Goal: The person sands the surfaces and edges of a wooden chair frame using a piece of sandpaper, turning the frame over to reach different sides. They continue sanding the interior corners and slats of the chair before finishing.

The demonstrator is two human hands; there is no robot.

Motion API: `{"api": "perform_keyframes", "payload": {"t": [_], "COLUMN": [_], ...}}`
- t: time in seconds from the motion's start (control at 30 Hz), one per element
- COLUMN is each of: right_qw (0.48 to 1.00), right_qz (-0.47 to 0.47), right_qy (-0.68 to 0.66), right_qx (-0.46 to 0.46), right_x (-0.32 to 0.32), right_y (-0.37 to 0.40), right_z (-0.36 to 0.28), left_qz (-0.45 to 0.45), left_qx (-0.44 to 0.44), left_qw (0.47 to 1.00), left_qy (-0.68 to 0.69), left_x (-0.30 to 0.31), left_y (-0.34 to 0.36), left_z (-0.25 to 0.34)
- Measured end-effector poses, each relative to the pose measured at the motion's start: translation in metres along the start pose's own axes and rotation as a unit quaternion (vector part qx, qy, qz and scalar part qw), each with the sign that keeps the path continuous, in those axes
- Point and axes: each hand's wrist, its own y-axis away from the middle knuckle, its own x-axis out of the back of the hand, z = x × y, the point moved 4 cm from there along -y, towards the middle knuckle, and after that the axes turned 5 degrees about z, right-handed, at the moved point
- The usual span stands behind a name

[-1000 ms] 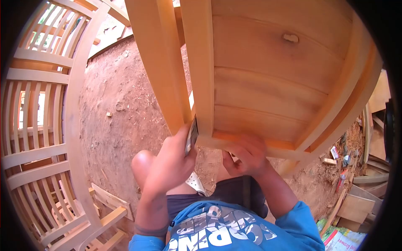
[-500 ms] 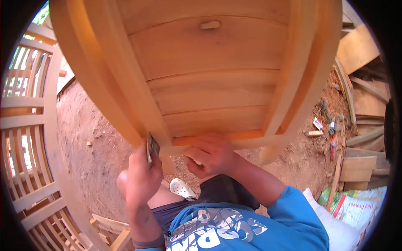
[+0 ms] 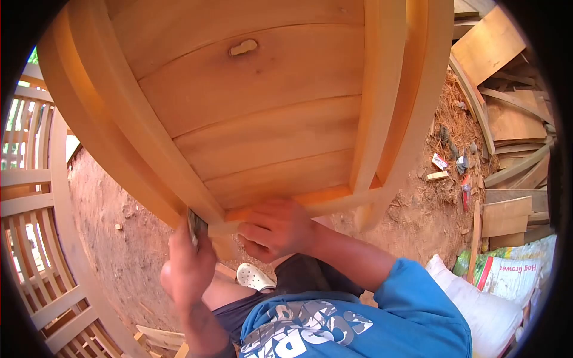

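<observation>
A wooden chair seat [image 3: 256, 119] made of planks fills the upper view, with a knot near its top and side rails running down. My left hand [image 3: 188, 262] grips a small dark flat piece, likely sandpaper [image 3: 194, 224], pressed against the chair's lower left corner. My right hand [image 3: 274, 230] curls around the front rail [image 3: 322, 200] just beside it, fingers under the edge. My knee and blue printed shirt [image 3: 334, 322] sit below.
Slatted wooden chair frames [image 3: 36, 227] stand at the left. Bare dirt ground [image 3: 119, 238] lies underneath. Stacked boards and offcuts [image 3: 507, 119] pile at the right, with printed sacks [image 3: 507, 274] lower right and a white shoe [image 3: 253, 275] near my leg.
The view has swung right and the chair seat now fills more of the frame. Both hands have shifted left and down along the front rail, keeping their hold.
</observation>
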Motion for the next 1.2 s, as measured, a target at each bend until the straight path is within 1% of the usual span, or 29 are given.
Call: {"api": "perform_keyframes", "payload": {"t": [0.03, 0.1, 0.2, 0.23, 0.27, 0.3, 0.33, 0.43, 0.47, 0.53, 0.6, 0.67, 0.77, 0.8, 0.83, 0.9, 0.97, 1.03, 1.1, 1.17, 1.2], "right_qw": [1.000, 1.000, 1.000, 1.000, 1.000, 1.000, 1.000, 1.000, 1.000, 1.000, 1.000, 1.000, 1.000, 0.999, 0.999, 0.999, 0.999, 0.999, 0.999, 0.999, 0.999], "right_qz": [-0.013, -0.009, -0.007, -0.010, -0.010, -0.008, -0.005, 0.004, 0.000, -0.017, -0.023, -0.023, -0.026, -0.027, -0.029, -0.029, -0.031, -0.029, -0.016, -0.011, -0.014], "right_qy": [-0.002, -0.005, 0.008, 0.005, 0.009, 0.009, 0.005, 0.008, 0.007, 0.010, 0.009, 0.010, 0.008, 0.015, 0.024, 0.035, 0.037, 0.033, 0.025, 0.027, 0.029], "right_qx": [0.000, 0.005, 0.023, 0.028, 0.014, 0.008, 0.005, 0.007, 0.002, -0.005, -0.002, 0.004, 0.013, 0.010, 0.010, 0.020, 0.016, 0.019, 0.020, 0.023, 0.028], "right_x": [-0.001, 0.000, 0.001, -0.002, -0.003, -0.001, -0.001, -0.003, -0.006, -0.008, -0.004, -0.004, -0.008, -0.006, -0.004, -0.004, -0.005, -0.007, -0.003, -0.003, -0.005], "right_y": [0.000, -0.001, 0.001, 0.004, 0.004, 0.002, -0.001, -0.004, -0.003, -0.002, -0.005, -0.005, 0.000, -0.002, -0.003, -0.004, 0.001, 0.001, -0.002, -0.002, -0.001], "right_z": [-0.001, -0.002, 0.003, 0.000, -0.002, 0.000, 0.001, -0.002, -0.002, -0.002, -0.002, -0.001, -0.003, -0.003, -0.002, 0.000, -0.003, -0.001, -0.001, 0.000, 0.001], "left_qz": [-0.011, -0.023, -0.110, -0.076, -0.034, 0.016, -0.014, -0.061, 0.037, 0.022, -0.031, -0.017, 0.001, -0.009, -0.018, -0.075, -0.006, 0.000, -0.057, -0.008, -0.010], "left_qx": [0.009, 0.018, 0.054, 0.005, -0.039, -0.081, 0.053, -0.029, -0.079, -0.078, -0.043, -0.044, -0.073, -0.068, -0.062, -0.004, -0.078, -0.089, -0.051, -0.082, -0.063], "left_qw": [0.999, 0.993, 0.982, 0.986, 0.988, 0.987, 0.994, 0.989, 0.992, 0.989, 0.991, 0.992, 0.989, 0.988, 0.987, 0.984, 0.986, 0.985, 0.983, 0.984, 0.985], "left_qy": [0.037, 0.111, 0.146, 0.147, 0.145, 0.140, 0.097, 0.132, 0.091, 0.120, 0.123, 0.115, 0.129, 0.138, 0.147, 0.162, 0.147, 0.148, 0.168, 0.158, 0.161], "left_x": [0.000, 0.003, 0.019, 0.008, -0.012, -0.016, 0.000, 0.016, 0.012, 0.004, 0.013, 0.014, 0.001, 0.002, 0.002, 0.014, -0.006, -0.003, 0.012, 0.006, 0.003], "left_y": [0.001, -0.004, 0.004, 0.000, -0.008, -0.015, -0.005, 0.004, 0.006, 0.000, 0.001, 0.006, 0.000, 0.000, 0.000, 0.009, -0.007, -0.004, 0.004, 0.000, 0.000], "left_z": [0.000, 0.002, 0.013, 0.006, -0.011, -0.020, -0.001, 0.003, 0.008, 0.007, 0.014, 0.015, 0.004, 0.003, 0.001, 0.003, -0.005, -0.002, 0.008, 0.008, 0.007]}}
